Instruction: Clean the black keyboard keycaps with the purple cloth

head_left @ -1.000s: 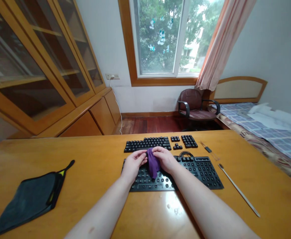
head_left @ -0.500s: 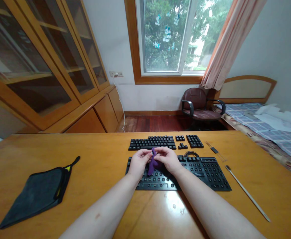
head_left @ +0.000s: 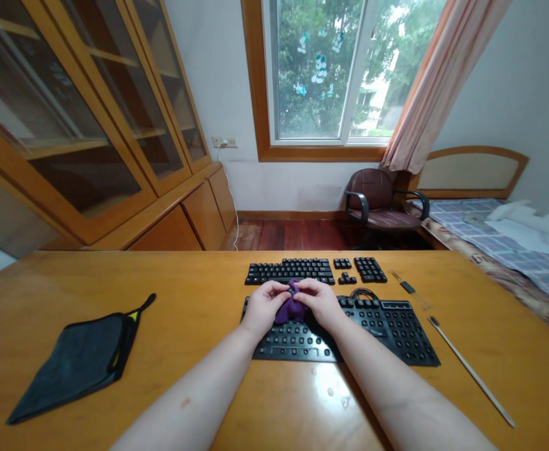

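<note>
A purple cloth (head_left: pixel 292 310) is pinched between my left hand (head_left: pixel 265 305) and my right hand (head_left: pixel 320 302), just above the keyboard base (head_left: pixel 396 332). Something small and dark shows in the cloth between my fingertips, probably a keycap, though most of it is hidden. The black base has its keycaps off, and rows of bare key posts show. Behind my hands, loose black keycaps (head_left: pixel 288 270) lie laid out in keyboard order, with the number block (head_left: pixel 370 269) at the right.
A dark folded cloth pouch (head_left: pixel 74 360) with a loop lies at the left of the wooden table (head_left: pixel 184 275). To the right are a wire keycap puller (head_left: pixel 407 287) and a long thin brush (head_left: pixel 471 371). Beyond the table stand a chair (head_left: pixel 372 197) and a bed (head_left: pixel 471 219).
The purple cloth is bunched up and spread wider under my fingers, where it hung as a narrow strip. Both hands stay close together over the base. The view has shifted slightly.
</note>
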The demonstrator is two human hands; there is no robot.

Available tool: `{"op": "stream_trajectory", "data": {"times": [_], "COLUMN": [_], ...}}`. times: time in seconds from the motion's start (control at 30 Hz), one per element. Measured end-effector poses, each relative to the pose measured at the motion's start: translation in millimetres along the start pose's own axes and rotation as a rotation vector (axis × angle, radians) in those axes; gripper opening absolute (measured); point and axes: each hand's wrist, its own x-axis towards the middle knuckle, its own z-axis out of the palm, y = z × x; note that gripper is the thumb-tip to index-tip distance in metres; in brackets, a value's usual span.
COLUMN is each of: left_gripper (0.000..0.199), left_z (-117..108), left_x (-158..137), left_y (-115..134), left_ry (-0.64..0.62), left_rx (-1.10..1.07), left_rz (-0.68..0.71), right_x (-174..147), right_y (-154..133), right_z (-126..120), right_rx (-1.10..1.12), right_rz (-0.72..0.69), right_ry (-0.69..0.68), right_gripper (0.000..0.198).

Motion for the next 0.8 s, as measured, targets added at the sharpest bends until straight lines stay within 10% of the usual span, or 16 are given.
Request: {"op": "stream_trajectory", "data": {"times": [0.8], "left_gripper": [0.019], "left_z": [6.8], "left_x": [-6.5], "left_y": [7.7], "left_ry": [0.021], "left_rx": [0.005], "left_rz": [-0.023], "right_x": [-2.3], "right_y": [-4.8], "right_z": [4.2], "right_rx": [0.114], "right_rz": [0.187], "right_ry": [0.081], "right_gripper": [0.022]}}
